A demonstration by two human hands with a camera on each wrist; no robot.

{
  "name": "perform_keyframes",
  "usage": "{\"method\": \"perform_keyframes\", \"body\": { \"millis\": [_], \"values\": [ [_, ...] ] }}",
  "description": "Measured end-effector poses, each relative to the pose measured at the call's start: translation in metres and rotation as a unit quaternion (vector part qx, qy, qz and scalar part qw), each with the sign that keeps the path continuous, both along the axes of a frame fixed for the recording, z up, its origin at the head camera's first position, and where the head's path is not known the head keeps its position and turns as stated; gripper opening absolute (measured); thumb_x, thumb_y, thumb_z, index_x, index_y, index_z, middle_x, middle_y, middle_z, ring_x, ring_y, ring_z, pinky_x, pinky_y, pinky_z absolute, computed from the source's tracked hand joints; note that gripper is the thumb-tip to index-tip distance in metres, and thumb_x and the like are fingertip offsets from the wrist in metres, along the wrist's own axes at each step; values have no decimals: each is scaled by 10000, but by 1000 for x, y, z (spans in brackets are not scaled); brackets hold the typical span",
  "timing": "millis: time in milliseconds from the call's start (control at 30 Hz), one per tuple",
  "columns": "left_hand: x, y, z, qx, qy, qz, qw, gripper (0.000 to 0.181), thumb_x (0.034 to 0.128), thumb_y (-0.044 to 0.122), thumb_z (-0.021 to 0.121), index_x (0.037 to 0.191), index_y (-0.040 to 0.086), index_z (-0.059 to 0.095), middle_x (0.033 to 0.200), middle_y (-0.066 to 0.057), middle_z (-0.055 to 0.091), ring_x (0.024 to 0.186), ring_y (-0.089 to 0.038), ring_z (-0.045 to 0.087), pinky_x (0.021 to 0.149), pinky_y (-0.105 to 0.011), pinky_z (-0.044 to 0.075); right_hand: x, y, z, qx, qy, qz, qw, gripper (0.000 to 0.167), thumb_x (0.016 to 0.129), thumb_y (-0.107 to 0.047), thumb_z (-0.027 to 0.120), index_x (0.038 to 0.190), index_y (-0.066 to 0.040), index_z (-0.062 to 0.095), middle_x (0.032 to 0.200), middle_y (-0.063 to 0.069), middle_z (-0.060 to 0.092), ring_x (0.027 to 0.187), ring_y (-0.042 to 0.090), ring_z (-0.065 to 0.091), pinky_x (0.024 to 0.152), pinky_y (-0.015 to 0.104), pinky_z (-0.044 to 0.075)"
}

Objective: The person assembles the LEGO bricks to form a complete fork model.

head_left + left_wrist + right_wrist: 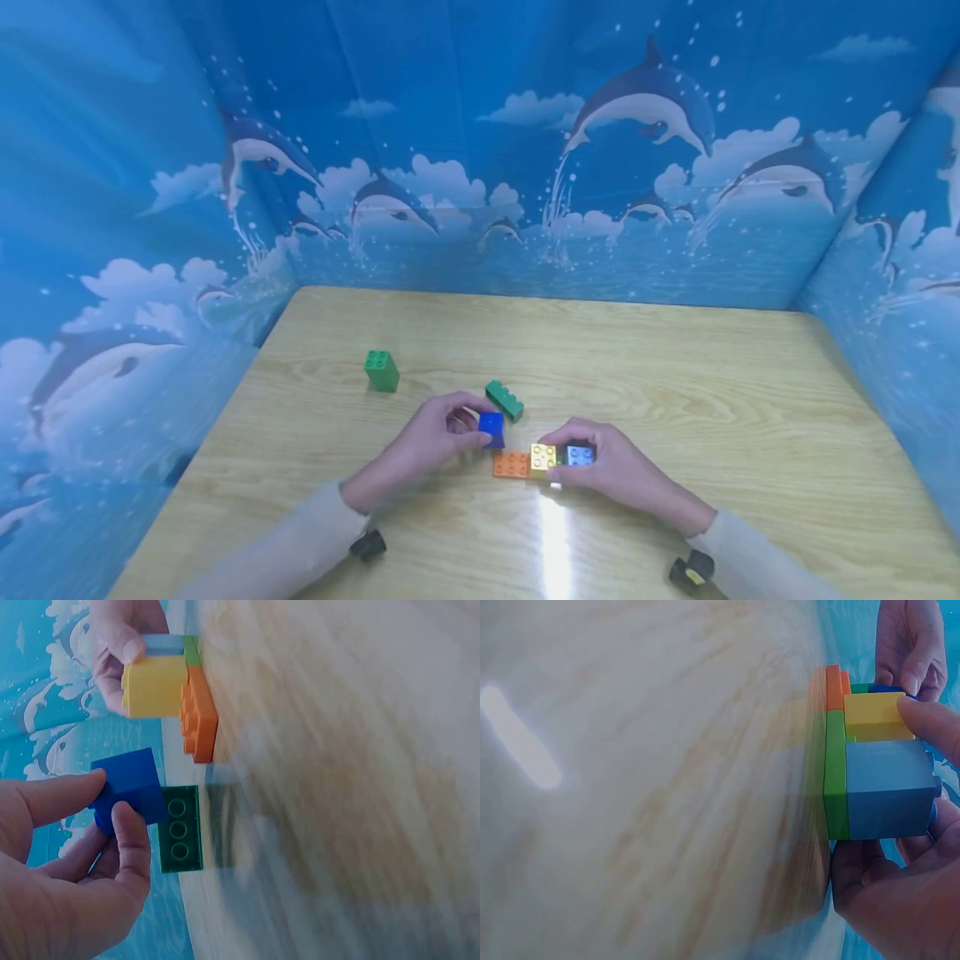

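My left hand (447, 431) pinches a dark blue building brick (129, 787) between thumb and fingers, raised off the table. To its right, my right hand (611, 462) holds a yellow brick (543, 457) with thumb and fingers. That brick sits over the seam of a flat orange brick (199, 720) and a flat light green brick (836, 772). A light blue brick (892, 787) stands on the green one, under the right palm. Beyond the left fingertips a dark green brick (504, 401) lies on its side, its studs facing sideways.
A tall green brick stack (382, 372) stands at the left of the wooden table (675, 375). A blue dolphin-print curtain (465, 150) closes off the back and both sides. Dark wrist cameras hang below both sleeves.
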State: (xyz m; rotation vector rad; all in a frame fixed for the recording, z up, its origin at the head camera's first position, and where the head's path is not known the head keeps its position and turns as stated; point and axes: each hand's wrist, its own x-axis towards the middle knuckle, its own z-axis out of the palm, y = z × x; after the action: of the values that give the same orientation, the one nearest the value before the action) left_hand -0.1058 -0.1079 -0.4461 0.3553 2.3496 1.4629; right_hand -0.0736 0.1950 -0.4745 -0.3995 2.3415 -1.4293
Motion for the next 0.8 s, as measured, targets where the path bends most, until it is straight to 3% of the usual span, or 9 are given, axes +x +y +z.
{"method": "perform_keyframes", "body": {
  "millis": [300, 600, 800],
  "values": [
    [14, 4, -8, 116, -103, -300, 9994, 366, 914, 100, 857, 1265, 123, 753, 1072, -21, 750, 948, -163, 689, 808, -242, 598, 0, 1, -1, -85, 72, 60, 9999, 389, 887, -329, 905, 1253, -273, 787, 1149, -24, 757, 1094, 226, 673, 926, 279, 564],
    [24, 8, -13, 61, 75, -212, 9997, 387, 880, 91, 882, 1247, 166, 784, 1056, 13, 763, 932, -153, 694, 799, -233, 601, 0, 1, -2, -124, 94, 63, 9999, 380, 889, -310, 906, 1247, -267, 787, 1161, -27, 762, 1091, 215, 685, 926, 270, 576],
    [27, 7, -14, 67, 160, -183, 9997, 356, 916, 166, 872, 1262, 175, 790, 1114, 16, 779, 961, -139, 707, 829, -229, 608, 0, -1, 0, -150, 59, 82, 9998, 362, 899, -301, 900, 1243, -272, 791, 1176, -30, 770, 1108, 223, 691, 922, 264, 576]
  ]
}}
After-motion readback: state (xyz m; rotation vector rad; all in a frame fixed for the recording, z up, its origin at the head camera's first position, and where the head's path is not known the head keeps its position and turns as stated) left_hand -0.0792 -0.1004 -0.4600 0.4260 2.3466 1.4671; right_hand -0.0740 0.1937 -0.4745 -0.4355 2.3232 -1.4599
